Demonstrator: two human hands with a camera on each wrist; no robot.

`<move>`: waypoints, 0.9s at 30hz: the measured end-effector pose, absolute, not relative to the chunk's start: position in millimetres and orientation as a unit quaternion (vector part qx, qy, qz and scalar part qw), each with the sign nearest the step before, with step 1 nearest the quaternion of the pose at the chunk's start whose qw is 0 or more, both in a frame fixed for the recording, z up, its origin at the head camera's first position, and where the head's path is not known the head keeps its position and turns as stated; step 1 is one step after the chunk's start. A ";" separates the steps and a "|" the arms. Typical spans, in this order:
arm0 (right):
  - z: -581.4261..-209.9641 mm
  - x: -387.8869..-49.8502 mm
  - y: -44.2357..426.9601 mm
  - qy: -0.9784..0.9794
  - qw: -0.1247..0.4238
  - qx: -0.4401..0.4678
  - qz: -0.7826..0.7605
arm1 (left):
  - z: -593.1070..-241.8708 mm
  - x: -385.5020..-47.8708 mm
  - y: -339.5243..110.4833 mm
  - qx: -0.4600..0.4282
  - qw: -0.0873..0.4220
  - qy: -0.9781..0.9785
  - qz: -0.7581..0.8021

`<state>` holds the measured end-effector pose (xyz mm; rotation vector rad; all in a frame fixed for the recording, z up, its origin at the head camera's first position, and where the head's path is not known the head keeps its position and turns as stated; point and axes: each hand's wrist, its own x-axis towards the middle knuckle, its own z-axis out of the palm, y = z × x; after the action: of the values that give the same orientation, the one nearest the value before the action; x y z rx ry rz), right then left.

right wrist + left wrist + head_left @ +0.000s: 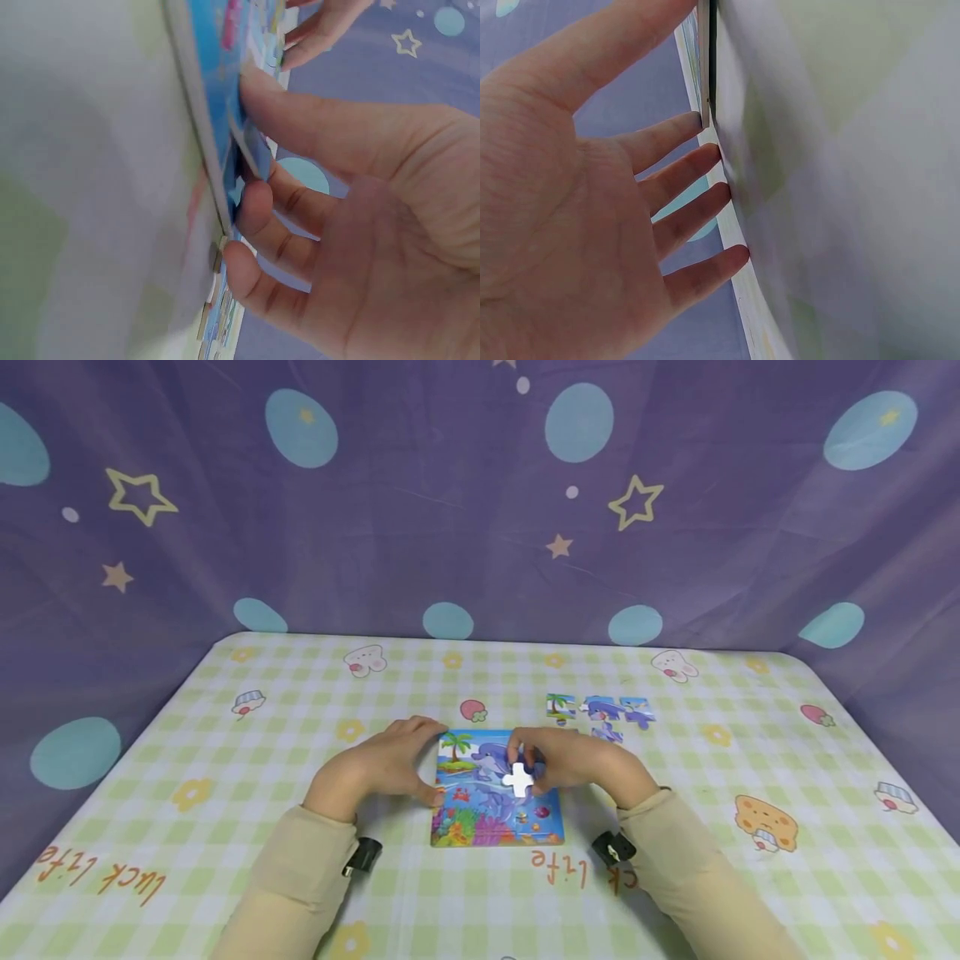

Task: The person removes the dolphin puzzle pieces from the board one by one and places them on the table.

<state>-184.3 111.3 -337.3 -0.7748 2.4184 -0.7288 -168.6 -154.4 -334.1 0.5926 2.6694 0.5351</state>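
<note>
A dolphin jigsaw puzzle (472, 817) lies on the table in front of me, with a palm tree, sea and coral printed on it. My left hand (378, 764) rests against its left side, thumb and fingers fairly straight; the left wrist view shows fingertips at the board's edge (706, 82). Over the puzzle's right half, my right hand (577, 757) pinches a jigsaw piece (517, 779), which looks white and cross-shaped from the head. In the right wrist view this piece (256, 150) stands tilted against the puzzle between thumb and fingers.
Several loose jigsaw pieces (637, 710) lie beyond my right hand, picture side up. A green-and-white checked tablecloth (420, 902) covers the table. Behind it hangs a purple curtain (450, 510) with stars and dots. Each wrist carries a small black camera (363, 856).
</note>
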 end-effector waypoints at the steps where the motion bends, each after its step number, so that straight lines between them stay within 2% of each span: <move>1: -337.3 -183.4 111.3 0.890 0.244 -0.284 -0.260 | -334.0 -168.6 -154.5 0.209 0.177 0.943 0.189; 14: -338.2 -174.7 116.8 0.892 0.229 -0.299 -0.249 | -334.0 -168.5 -154.0 0.202 0.186 0.941 0.196; 27: -341.7 -165.4 117.3 0.907 0.177 -0.306 -0.231 | -332.0 -167.3 -153.1 0.199 0.182 0.944 0.190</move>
<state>-165.4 117.3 -341.7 -0.8652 2.5662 -0.6528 -167.3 -153.1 -332.0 0.5612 2.6648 0.5354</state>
